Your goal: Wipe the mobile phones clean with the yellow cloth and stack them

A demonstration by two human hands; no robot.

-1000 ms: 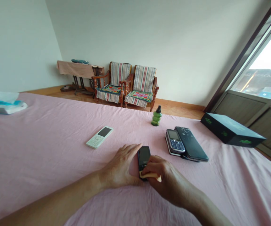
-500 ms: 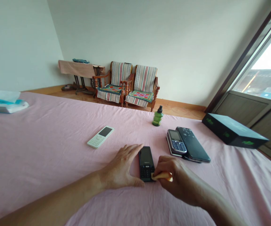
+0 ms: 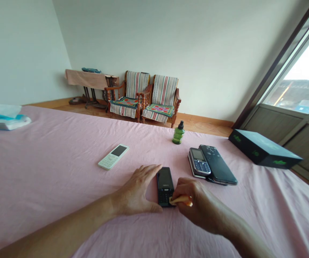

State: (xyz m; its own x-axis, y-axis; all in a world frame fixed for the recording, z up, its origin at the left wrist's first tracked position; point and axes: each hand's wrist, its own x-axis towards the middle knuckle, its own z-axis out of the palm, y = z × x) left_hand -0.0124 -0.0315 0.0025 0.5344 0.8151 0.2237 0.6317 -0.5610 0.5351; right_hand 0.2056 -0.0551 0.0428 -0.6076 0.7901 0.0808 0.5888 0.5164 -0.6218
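Observation:
A black keypad phone (image 3: 165, 182) lies face up on the pink cloth, its screen toward the far side. My left hand (image 3: 135, 191) rests at its left, thumb and fingers spread, with fingertips by the phone's upper left corner and the thumb near its lower left. In my right hand (image 3: 193, 195) a small folded yellow-orange cloth (image 3: 181, 200) is pinched. One end of that cloth touches the keypad's right side. To the left lies a white keypad phone (image 3: 114, 156).
A silver-and-blue keypad phone (image 3: 199, 163) lies stacked beside a large dark smartphone (image 3: 218, 165) on the right. Behind stands a green spray bottle (image 3: 178, 133). A black box (image 3: 263, 148) sits far right, a tissue pack (image 3: 6, 120) far left. Two wooden chairs (image 3: 161, 95) stand beyond.
My right hand has moved the cloth slightly left, further onto the keypad. My left hand stays beside the phone. The whole view has shifted a little.

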